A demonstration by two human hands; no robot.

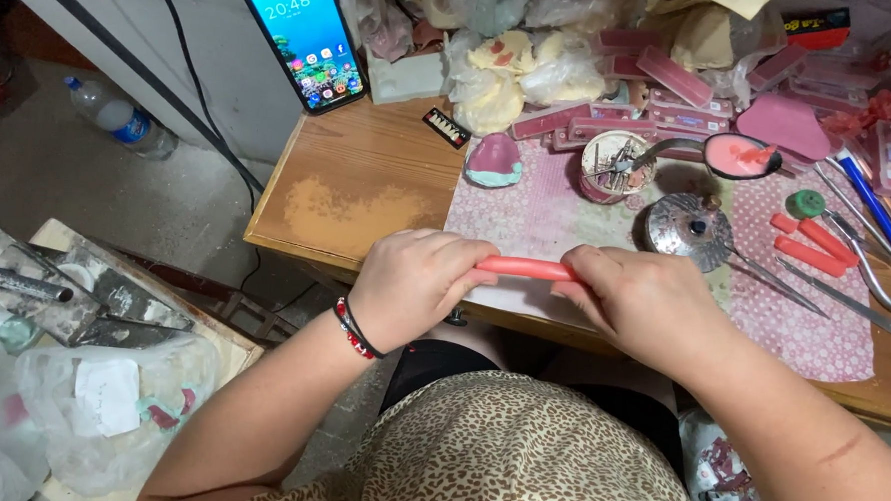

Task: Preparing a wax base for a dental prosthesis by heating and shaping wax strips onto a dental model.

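Head view looked down on a wooden table [358,182] spread with a pink patterned cloth [537,219]. Both hands met at the near edge of the table, at about 6 o'clock from the cloth's middle. The left hand [416,284] was closed around one end of a red wax roll [525,268], and the right hand [636,301] was closed around the other end, so only the short middle stretch showed between them, lying level. A red and black bracelet [356,329] sat on the left wrist.

At 12 o'clock from the roll stood a small round tin [614,166] with tools in it, and beside it at 9 o'clock lay a pink and teal dental model [494,160]. At 1 o'clock from the right hand rested a round metal burner [683,229], with a spoon of pink wax [740,155] beyond it. More short red wax sticks [814,245] lay at 3 o'clock, among thin metal instruments [844,293]. A phone [302,36] with a lit screen leaned at the far left corner of the table. Pink boxes [673,80] and plastic bags were heaped along the far edge. A plastic bottle [121,118] lay on the floor at 10 o'clock.
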